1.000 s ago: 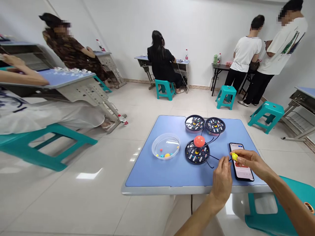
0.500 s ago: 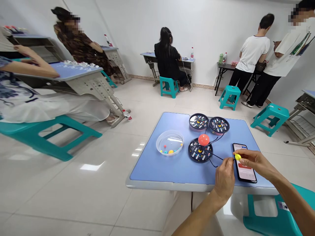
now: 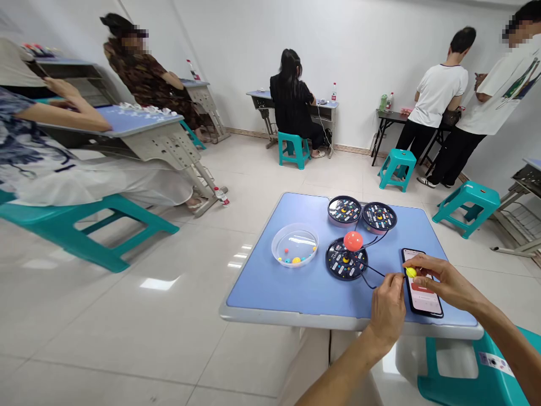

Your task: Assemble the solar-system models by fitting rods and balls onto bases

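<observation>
My left hand (image 3: 387, 307) is closed, pinching a thin black rod (image 3: 374, 269) near its outer end. The rod reaches back to a round black base (image 3: 338, 267) printed with small labels and coloured dots. Over that base sits a red-orange ball (image 3: 353, 241), with several curved black rods around it. Between the fingertips of my right hand (image 3: 442, 280) is a small yellow ball (image 3: 411, 272), right by the rod's end; whether the two are joined I cannot tell. Below my right hand lies a phone (image 3: 426, 304) with its screen lit.
A clear round tray (image 3: 274, 256) with several coloured balls stands on the left of the blue table (image 3: 262, 293). Two more round black discs (image 3: 344, 210) are at the back. Teal stools (image 3: 469, 194) and several people at other desks surround the table.
The view has shifted slightly, so everything sits a little further right. Both hands keep their grips, the yellow ball still at the rod's end.
</observation>
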Demonstrator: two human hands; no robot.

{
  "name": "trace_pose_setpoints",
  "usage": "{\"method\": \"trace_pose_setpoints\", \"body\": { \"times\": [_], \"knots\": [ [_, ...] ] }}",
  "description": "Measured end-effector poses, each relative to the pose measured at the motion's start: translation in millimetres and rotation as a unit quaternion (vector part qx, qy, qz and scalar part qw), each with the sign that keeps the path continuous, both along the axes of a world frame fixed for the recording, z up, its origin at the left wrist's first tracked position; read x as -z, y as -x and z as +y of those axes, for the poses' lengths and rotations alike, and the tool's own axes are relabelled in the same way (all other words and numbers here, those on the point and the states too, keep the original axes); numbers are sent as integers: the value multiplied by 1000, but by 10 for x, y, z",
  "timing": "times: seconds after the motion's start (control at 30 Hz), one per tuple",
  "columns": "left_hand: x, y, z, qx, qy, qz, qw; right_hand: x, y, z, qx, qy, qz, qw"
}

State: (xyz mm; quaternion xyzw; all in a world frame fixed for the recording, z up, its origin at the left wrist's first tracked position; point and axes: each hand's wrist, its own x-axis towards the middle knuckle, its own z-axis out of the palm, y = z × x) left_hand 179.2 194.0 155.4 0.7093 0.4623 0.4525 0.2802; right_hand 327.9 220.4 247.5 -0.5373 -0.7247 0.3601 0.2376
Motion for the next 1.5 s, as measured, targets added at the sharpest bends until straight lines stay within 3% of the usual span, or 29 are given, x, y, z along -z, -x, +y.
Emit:
{"method": "trace_pose_setpoints", "body": {
  "times": [0.57, 0.93, 1.17, 1.27, 1.4, 1.5],
  "knots": [
    [-11, 8, 0, -2, 18, -13, 1000, -178, 88, 10, -142, -97, -150, 974],
    [11, 11, -5, 0, 26, -6, 1000, -69, 49, -29, -135, -133, -205, 960],
    [-33, 12, -49, -7, 34, -15, 999, -137, -56, -117, -85, -114, -223, 964],
    [-18, 5, -86, -13, 31, -11, 999, -200, -83, -163, -62, -142, -233, 960],
    [46, 17, -187, -32, -2, 43, 999, -307, 113, -232, -60, -226, -205, 950],
    [142, 118, -384, -40, -56, 96, 993, -394, 502, -275, -78, -257, -161, 950]
  ]
}}
